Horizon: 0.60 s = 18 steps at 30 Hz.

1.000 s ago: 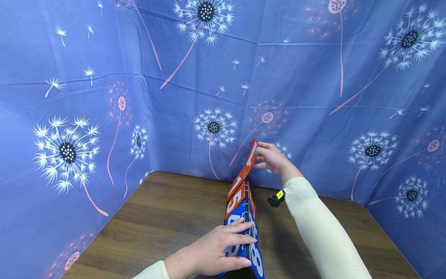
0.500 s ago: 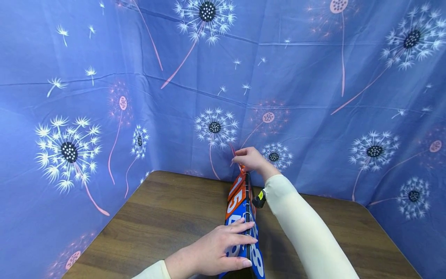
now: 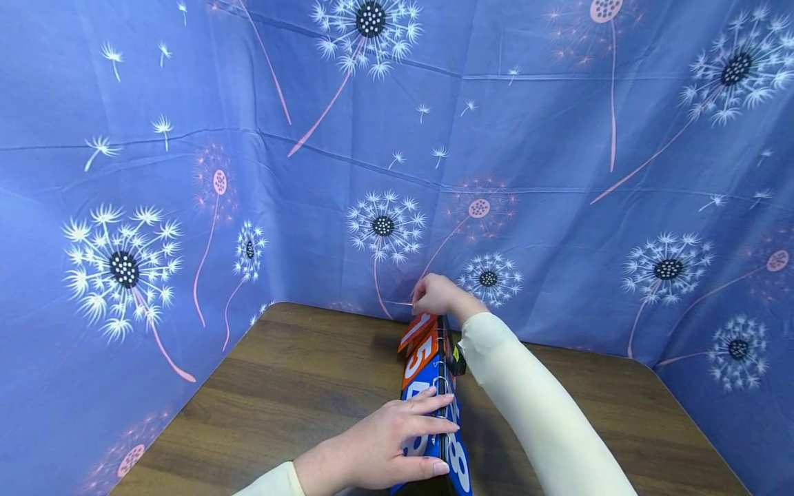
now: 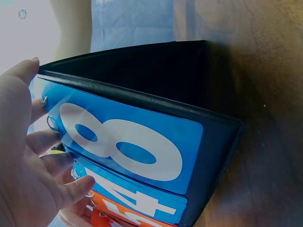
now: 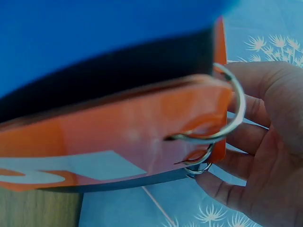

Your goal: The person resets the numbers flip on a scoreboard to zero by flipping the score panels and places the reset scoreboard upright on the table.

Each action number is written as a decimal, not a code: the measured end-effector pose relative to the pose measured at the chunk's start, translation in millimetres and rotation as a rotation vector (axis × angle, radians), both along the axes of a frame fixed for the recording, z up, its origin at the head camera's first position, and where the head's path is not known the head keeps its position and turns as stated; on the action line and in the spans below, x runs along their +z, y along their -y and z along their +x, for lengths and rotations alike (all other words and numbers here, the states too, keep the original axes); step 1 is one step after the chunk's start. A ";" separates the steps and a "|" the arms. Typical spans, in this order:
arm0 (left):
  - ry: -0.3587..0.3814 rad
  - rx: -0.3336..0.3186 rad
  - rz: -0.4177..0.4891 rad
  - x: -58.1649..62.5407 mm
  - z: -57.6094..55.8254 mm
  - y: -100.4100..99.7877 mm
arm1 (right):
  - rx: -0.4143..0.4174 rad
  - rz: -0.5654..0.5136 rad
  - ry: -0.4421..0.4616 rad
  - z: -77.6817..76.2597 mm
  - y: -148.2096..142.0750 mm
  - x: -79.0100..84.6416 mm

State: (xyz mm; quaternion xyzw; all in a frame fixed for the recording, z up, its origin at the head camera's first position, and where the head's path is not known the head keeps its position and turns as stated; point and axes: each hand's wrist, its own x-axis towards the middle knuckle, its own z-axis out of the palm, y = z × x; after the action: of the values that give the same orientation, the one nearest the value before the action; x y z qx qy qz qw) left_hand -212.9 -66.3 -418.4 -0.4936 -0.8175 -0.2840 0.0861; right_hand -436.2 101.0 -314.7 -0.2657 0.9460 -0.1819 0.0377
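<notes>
Blue flower cloth point(image 3: 298, 234) | number stand point(image 3: 424, 358) on brown table point(image 3: 310, 372), long way pointing away from you | blue 8, 4; orange 5, 1 | your left hand point(image 3: 393, 439) spreads on top; right hand point(image 3: 438, 294) pinches orange card point(image 5: 218, 150)

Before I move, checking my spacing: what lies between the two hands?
In the head view: a blue card, orange 5 card, orange 1 card and black ringed spine.

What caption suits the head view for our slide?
Left hand resting on the scoreboard, right hand at its orange cards.
</notes>
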 end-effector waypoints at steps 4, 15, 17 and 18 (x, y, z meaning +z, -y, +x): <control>-0.011 -0.002 0.004 -0.6 -0.1 0.0 | -0.001 0.082 -0.021 1.0 2.2 -2.2; -0.004 0.000 0.002 -0.6 0.2 0.1 | 0.037 0.312 -0.056 8.3 8.8 -4.3; -0.009 -0.001 0.002 -0.4 0.1 0.0 | 0.047 0.318 -0.036 8.7 8.6 -3.9; -0.014 -0.002 0.002 -0.3 0.0 -0.1 | 0.056 0.316 -0.031 8.5 8.3 -3.8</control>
State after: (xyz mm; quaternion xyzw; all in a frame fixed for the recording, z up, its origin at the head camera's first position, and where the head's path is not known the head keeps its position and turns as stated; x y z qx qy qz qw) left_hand -212.9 -66.2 -418.7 -0.4963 -0.8160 -0.2815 0.0922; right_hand -427.7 92.7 -318.5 -0.2856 0.9555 -0.0256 0.0696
